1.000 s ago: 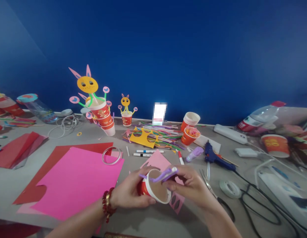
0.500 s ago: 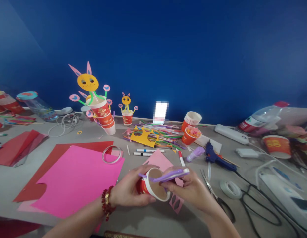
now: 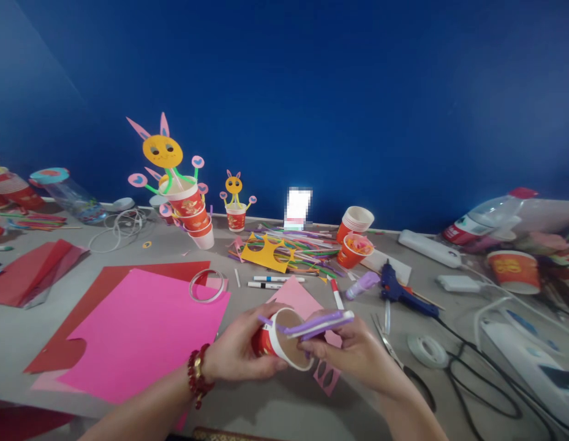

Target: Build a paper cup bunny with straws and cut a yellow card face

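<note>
One red-and-white round paper cup (image 3: 264, 339): held above the grey table (image 3: 247, 407) in front of you, tilted with its mouth toward the right.
Left hand (image 3: 238, 352): yours is wrapped around the cup's side — gripping it, thumb near the rim.
Purple fuzzy pipe cleaners (image 3: 327, 320): across the cup's mouth beside a slim white stick (image 3: 347, 316), a short purple end showing at the rim's left side.
Right hand (image 3: 353, 352): you pinch the pipe cleaners, fingertips at the cup's mouth.
Light-pink cut-out paper (image 3: 297, 294): on the table, behind and partly beneath your hands.
White-barrelled markers (image 3: 266, 286): two, just beyond that paper.
Yellow scalloped card (image 3: 264, 258): farther out, on a multicoloured heap of pipe cleaners (image 3: 314, 245).
Bright pink paper sheet (image 3: 146, 337): to your left, over a dark red sheet (image 3: 105, 294).
Blue plastic glue gun (image 3: 406, 298): to your right — near the black-handled metal scissors (image 3: 391, 349).
</note>
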Motion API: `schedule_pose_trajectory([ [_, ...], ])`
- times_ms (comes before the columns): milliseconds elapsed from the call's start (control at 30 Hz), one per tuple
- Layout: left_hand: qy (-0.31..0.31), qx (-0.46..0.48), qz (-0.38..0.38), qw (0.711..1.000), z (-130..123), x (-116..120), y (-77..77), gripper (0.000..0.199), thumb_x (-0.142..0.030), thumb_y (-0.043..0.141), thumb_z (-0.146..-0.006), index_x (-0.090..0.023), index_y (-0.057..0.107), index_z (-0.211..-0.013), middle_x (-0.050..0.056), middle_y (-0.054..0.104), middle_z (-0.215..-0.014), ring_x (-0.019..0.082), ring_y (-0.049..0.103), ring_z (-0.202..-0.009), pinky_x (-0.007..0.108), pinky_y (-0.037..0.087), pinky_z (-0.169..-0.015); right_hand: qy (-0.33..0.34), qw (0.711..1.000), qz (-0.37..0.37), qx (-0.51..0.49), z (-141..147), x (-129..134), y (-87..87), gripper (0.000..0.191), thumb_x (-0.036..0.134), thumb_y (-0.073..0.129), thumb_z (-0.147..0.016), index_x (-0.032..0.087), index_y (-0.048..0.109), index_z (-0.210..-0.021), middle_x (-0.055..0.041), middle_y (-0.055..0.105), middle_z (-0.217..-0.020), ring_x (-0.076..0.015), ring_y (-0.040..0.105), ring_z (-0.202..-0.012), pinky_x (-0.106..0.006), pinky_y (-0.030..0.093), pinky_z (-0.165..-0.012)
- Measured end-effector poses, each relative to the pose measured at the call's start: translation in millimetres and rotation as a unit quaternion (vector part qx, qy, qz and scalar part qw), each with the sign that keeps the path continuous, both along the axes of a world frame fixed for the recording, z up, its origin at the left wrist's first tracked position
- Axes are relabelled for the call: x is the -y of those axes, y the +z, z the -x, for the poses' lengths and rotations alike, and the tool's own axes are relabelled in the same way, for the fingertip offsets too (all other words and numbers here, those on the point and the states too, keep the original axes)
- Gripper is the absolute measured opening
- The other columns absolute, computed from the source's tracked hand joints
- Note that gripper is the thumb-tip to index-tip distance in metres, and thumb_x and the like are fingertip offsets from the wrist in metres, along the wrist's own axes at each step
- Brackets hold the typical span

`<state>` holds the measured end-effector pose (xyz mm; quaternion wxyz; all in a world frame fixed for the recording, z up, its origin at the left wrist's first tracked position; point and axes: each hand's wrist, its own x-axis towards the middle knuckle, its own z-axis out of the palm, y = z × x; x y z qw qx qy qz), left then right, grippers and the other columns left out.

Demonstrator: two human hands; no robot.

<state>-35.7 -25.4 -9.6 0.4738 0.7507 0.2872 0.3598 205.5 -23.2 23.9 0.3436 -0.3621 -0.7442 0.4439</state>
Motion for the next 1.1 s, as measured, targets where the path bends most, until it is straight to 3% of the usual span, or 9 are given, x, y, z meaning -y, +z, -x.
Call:
schedule_pose_trajectory([
  [167,0.009,0.001,-0.008,1.000,-0.4,0.0,0.0,0.061,-0.032,0.074,-0.077,-0.018,0.053,-0.132,0.015,0.065,-0.129,0.031,0.063,-0.114,0.040,0.049,-0.099,0.007,1.000,0.003,-0.022,0.8,-0.6,-0.4,0.016,0.033,0.070,-0.089,0.019,0.076,-0.092,-0.0048,0.074,-0.084,-0.0193,0.068,-0.078,-0.028,0.055,-0.071],
  [467,0.011,0.011,-0.013,1.000,-1.1,0.9,-2.8,0.060,-0.031,0.074,-0.077,-0.019,0.052,-0.132,0.014,0.065,-0.126,0.030,0.062,-0.113,0.039,0.050,-0.097,0.033,0.998,-0.060,0.011,1.0,-2.0,14.0,0.018,0.031,0.063,-0.094,0.019,0.074,-0.086,-0.0051,0.072,-0.078,-0.0191,0.065,-0.071,-0.029,0.053,-0.066],
  [767,-0.011,0.075,0.069,0.995,-1.5,1.7,-10.0,0.054,-0.038,0.072,-0.082,-0.017,0.053,-0.128,0.012,0.066,-0.114,0.025,0.063,-0.100,0.035,0.052,-0.089,0.028,0.997,-0.076,0.009,1.1,-1.4,6.4,0.021,0.036,0.063,-0.094,0.021,0.075,-0.085,-0.0050,0.070,-0.074,-0.0190,0.064,-0.067,-0.029,0.052,-0.064],
  [1100,-0.002,0.157,0.193,0.969,-4.4,3.5,-13.8,0.063,-0.051,0.073,-0.080,-0.017,0.056,-0.131,0.013,0.064,-0.126,0.029,0.062,-0.110,0.042,0.050,-0.095,0.016,1.000,-0.014,0.023,0.1,-2.7,11.9,0.012,0.029,0.068,-0.089,0.019,0.075,-0.087,-0.0027,0.073,-0.079,-0.0176,0.063,-0.072,-0.026,0.049,-0.067],
])
